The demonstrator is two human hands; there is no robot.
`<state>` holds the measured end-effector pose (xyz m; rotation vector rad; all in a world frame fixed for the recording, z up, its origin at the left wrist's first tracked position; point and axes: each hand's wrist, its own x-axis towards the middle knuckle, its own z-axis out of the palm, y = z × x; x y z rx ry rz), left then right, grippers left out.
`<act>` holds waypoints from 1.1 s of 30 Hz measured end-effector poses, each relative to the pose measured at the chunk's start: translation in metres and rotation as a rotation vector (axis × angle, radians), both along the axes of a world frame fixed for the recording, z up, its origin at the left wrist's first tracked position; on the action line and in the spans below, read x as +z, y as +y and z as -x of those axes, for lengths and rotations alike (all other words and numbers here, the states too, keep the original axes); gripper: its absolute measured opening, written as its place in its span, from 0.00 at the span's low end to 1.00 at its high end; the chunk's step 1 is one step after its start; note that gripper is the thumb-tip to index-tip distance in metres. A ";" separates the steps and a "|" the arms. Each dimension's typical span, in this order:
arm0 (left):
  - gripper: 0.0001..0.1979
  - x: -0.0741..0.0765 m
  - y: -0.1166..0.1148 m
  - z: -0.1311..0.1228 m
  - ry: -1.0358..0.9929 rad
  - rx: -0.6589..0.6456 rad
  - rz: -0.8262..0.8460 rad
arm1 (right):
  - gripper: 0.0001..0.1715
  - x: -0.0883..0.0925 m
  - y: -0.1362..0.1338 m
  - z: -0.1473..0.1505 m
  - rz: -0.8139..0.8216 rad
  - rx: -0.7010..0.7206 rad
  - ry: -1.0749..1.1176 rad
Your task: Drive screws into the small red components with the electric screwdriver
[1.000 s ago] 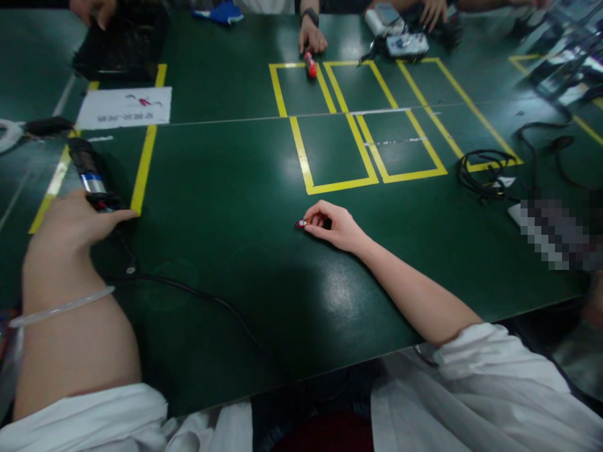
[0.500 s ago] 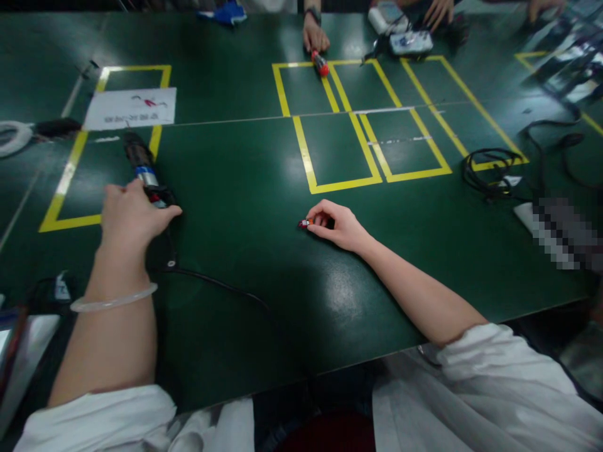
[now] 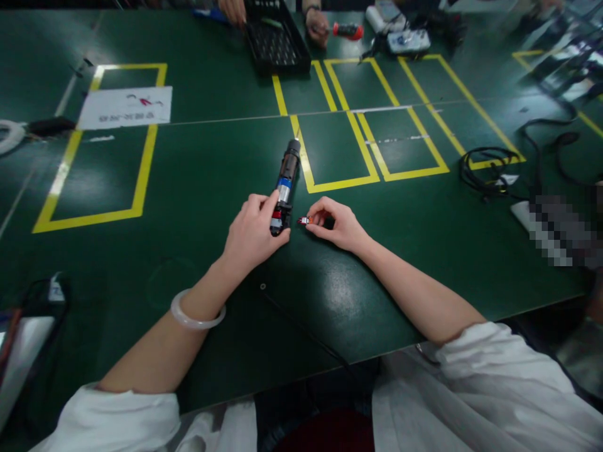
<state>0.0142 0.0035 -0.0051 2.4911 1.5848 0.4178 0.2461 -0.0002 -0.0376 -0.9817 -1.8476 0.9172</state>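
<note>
My left hand [image 3: 249, 232] is closed around the lower body of a dark electric screwdriver [image 3: 288, 171] with blue and silver bands. Its thin bit points away from me, and a black cable [image 3: 301, 326] runs from near its rear end over the table's front edge. Just to the right, my right hand [image 3: 338, 223] pinches a small red and orange piece [image 3: 304, 220] with a pale middle; its exact kind is too small to make out. A narrow gap separates this piece from the screwdriver.
Across the green table [image 3: 198, 163], another person's hands are near a black tray [image 3: 277, 41] and a red-black screwdriver [image 3: 347, 31]. Yellow tape outlines [image 3: 343, 186] mark the surface. A white card [image 3: 125, 108] lies far left; coiled cable [image 3: 487, 172] lies right.
My left hand has carried the electric screwdriver rightward, beside my nearly still right hand. A black tray has appeared at the far side, and the other person's red-black screwdriver has lifted and turned sideways.
</note>
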 end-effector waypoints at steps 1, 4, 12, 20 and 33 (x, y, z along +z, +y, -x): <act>0.39 0.000 -0.004 -0.006 -0.011 -0.029 0.002 | 0.10 0.000 0.000 0.000 0.000 -0.002 -0.003; 0.38 -0.001 -0.014 -0.018 -0.020 -0.080 0.003 | 0.11 0.000 0.000 0.000 -0.011 0.006 -0.013; 0.38 -0.004 -0.014 -0.019 -0.049 -0.095 0.016 | 0.05 0.001 -0.003 0.001 -0.125 0.047 -0.157; 0.38 -0.004 -0.014 -0.018 -0.045 -0.089 0.022 | 0.04 0.004 -0.004 0.000 -0.110 0.073 -0.202; 0.39 -0.005 -0.013 -0.016 -0.076 -0.090 0.036 | 0.03 0.001 -0.002 -0.004 -0.124 0.085 -0.173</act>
